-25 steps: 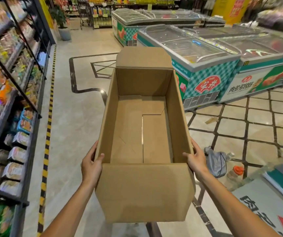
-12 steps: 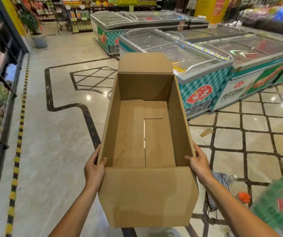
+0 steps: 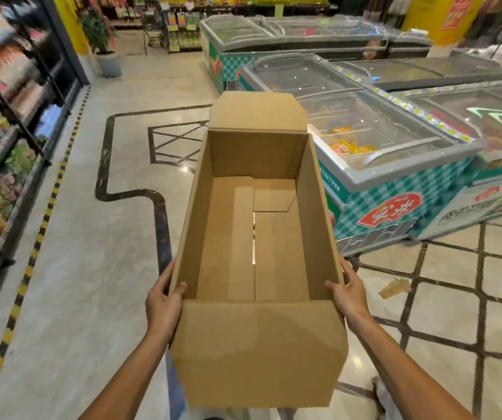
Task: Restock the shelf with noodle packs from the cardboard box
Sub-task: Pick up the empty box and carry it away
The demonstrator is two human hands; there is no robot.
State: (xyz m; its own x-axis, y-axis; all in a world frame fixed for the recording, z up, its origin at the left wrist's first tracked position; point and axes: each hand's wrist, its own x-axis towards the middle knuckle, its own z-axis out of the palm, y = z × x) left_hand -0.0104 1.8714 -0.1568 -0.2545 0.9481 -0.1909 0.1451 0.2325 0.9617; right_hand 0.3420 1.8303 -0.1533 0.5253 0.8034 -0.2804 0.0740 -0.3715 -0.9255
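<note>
**Box in both hands, aisle ahead**

Nearest me, the front flap of the box (image 3: pixel 259 237) hangs down toward my body. My left hand (image 3: pixel 163 301) grips the left wall near the front corner, thumb hooked over the rim and inside, fingers out of sight on the outer face. My right hand (image 3: pixel 348 294) does the same on the right wall, thumb over the rim. Both hands are clamped on cardboard, the box carried off the floor (image 3: pixel 92 268) between them.

Inside the box: bare bottom flaps only, a thin gap of light down the middle seam. No packs show in it. The far flap stands up past the back wall.

Right of the box, a scrap of cardboard (image 3: pixel 394 287) lies on the tiles. Beyond it, a row of glass-topped freezers (image 3: pixel 374 165), teal checked sides, yellow packets under the nearest lid.

Left edge: the shelf (image 3: pixel 4 153), blurred, loaded with coloured packets. A black-and-yellow strip runs along its foot. Far back, a potted plant (image 3: pixel 100 37) by a yellow pillar.
</note>
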